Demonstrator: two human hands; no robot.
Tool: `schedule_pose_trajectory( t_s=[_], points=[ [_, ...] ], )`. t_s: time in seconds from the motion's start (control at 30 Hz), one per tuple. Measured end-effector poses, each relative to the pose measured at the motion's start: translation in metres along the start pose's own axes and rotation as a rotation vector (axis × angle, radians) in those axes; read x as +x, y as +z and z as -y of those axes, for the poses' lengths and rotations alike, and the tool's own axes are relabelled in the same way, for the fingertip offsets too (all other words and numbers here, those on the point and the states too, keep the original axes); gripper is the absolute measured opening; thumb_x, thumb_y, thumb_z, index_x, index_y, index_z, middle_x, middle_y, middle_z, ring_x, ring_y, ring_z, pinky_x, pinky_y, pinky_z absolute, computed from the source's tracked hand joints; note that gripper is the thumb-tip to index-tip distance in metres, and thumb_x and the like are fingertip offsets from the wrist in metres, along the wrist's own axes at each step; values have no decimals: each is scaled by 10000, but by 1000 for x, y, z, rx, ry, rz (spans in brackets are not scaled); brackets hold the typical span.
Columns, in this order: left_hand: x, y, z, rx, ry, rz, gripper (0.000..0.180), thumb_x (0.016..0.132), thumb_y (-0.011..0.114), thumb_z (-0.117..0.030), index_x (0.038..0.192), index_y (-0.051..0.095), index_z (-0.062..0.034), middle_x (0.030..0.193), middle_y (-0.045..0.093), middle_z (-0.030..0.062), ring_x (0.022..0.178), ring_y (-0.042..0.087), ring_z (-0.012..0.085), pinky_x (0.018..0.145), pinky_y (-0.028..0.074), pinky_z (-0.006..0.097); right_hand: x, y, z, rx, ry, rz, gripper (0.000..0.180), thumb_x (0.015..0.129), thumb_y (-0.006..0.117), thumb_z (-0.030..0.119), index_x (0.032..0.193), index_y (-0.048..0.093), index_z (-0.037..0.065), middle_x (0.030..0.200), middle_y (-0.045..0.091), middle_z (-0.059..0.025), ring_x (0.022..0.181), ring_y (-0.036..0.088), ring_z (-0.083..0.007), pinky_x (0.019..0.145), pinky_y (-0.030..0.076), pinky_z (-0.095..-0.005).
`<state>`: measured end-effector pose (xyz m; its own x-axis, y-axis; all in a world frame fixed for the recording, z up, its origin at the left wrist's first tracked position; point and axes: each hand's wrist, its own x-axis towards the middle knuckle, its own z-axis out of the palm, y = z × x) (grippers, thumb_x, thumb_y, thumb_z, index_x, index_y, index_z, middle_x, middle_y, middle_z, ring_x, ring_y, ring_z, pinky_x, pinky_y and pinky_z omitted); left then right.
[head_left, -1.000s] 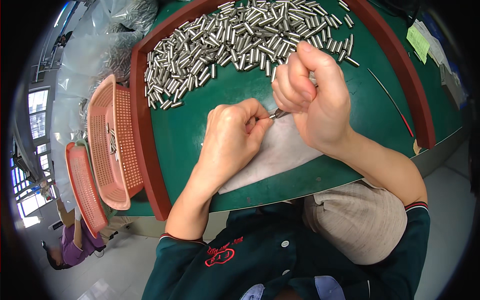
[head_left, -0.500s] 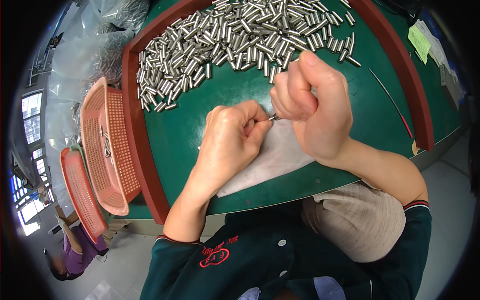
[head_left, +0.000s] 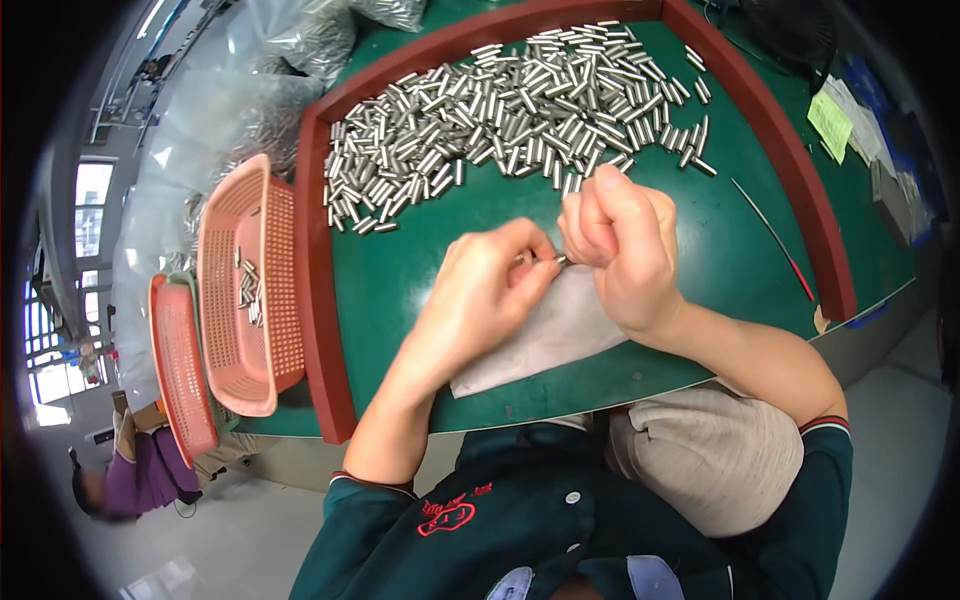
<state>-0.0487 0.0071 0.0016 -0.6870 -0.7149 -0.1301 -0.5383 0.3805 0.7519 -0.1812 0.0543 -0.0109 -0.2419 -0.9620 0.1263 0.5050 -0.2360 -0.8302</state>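
My left hand pinches a small metal pin between thumb and forefinger, and most of the pin is hidden. Close against its other end is my right hand, curled into a fist with the thumb up; what its fingers hold, if anything, is hidden. Beneath both hands a whitish cloth lies on the green tabletop. Beyond them spreads a large pile of short shiny metal pins.
A dark red wooden rim borders the work area. Outside it on the left stand a pink basket with a few pins, a red basket and clear bags of metal parts. A thin red-handled tool lies right. A person is at far left.
The view has shifted, so the table and pile sit slightly lower and farther right. Both hands keep their closed grip near the pin.
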Motion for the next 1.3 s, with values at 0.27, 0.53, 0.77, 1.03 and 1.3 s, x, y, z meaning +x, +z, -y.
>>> schedule_pose_trajectory(
  t_s=[0.27,0.53,0.77,1.03,1.3],
  points=[
    [13,-33,44,-1796,82,68,130,818,528,-127,894,513,-23,790,461,48,571,335,63,444,296,155,5,-2,5,27,86,5,413,882,352,232,505,279,81,466,285,20,431,241,-63,411,201,-228],
    [29,-31,47,-512,-159,-476,221,806,594,-221,744,584,-9,560,467,-48,460,375,51,425,304,202,8,-2,5,-10,86,-19,441,902,318,250,490,252,106,428,247,12,404,177,-80,396,163,-246],
    [40,-14,44,357,5,-583,137,679,671,-132,721,606,-19,493,511,91,452,511,259,469,400,355,7,-2,6,43,84,16,412,885,361,223,504,286,86,463,284,29,426,244,-57,404,198,-227],
    [11,-2,8,41,440,-40,108,658,655,-37,748,602,-8,593,515,97,505,493,212,470,391,306,9,-7,3,25,96,-42,434,904,307,248,495,268,110,422,263,8,391,187,-80,392,175,-243],
    [-3,9,-6,193,65,10,389,603,748,-307,559,507,-5,464,474,118,420,468,271,421,366,338,10,-6,5,13,93,-20,419,899,303,233,498,271,112,428,266,15,402,183,-74,392,175,-239]
  ],
)
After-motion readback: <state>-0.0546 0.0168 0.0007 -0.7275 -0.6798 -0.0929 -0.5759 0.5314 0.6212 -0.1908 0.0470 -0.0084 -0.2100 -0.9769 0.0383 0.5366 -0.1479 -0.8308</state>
